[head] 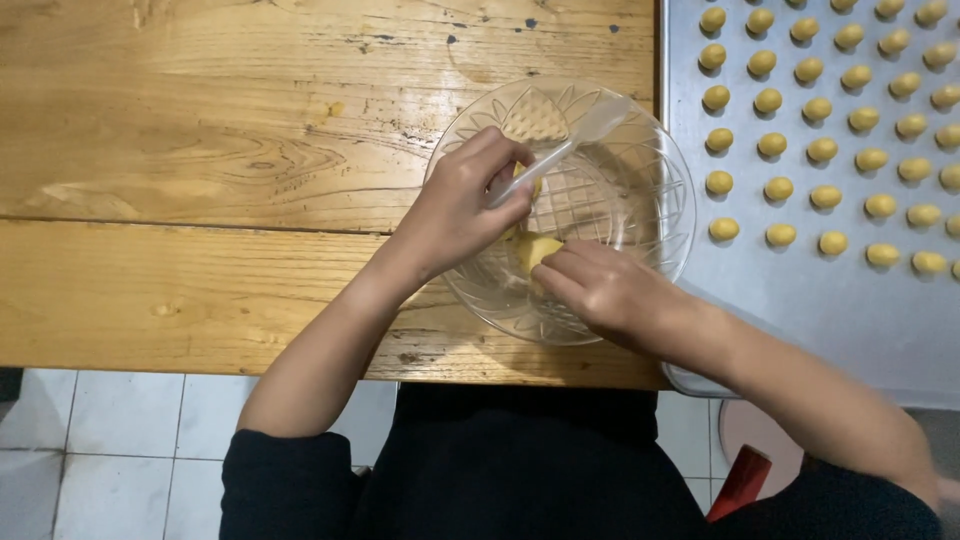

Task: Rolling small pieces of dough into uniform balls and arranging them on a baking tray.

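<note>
Seen from above, my left hand [462, 205] and right hand [605, 290] meet over the clear cut-glass bowl [650, 165], which sits on the wooden table [200, 150] with its near rim close to the table's front edge. To the left of the bowl the planks lie bare for a long stretch, open room all the way to the picture's edge. To the right of the bowl there is almost none: the metal baking tray [800, 310] lies just beside it, its raised lip running close along the bowl's right rim.

My left hand is clenched around the handle of a clear plastic spoon [570, 145], whose scoop end points up and to the right over the bowl's far side. My right hand reaches in from the bowl's near right rim, its fingertips pinching the lump of yellow dough [535, 248] that lies at the bowl's near left side, between my two hands (how much dough lies under my fingers I cannot tell). The rest of the bowl shows only its ridged glass pattern.

Right of the bowl, the tray carries rows of small yellow dough balls [775, 185], set apart from one another; the strip of tray nearest me is bare metal. Below the table's front edge, white floor tiles [120, 440] show.
</note>
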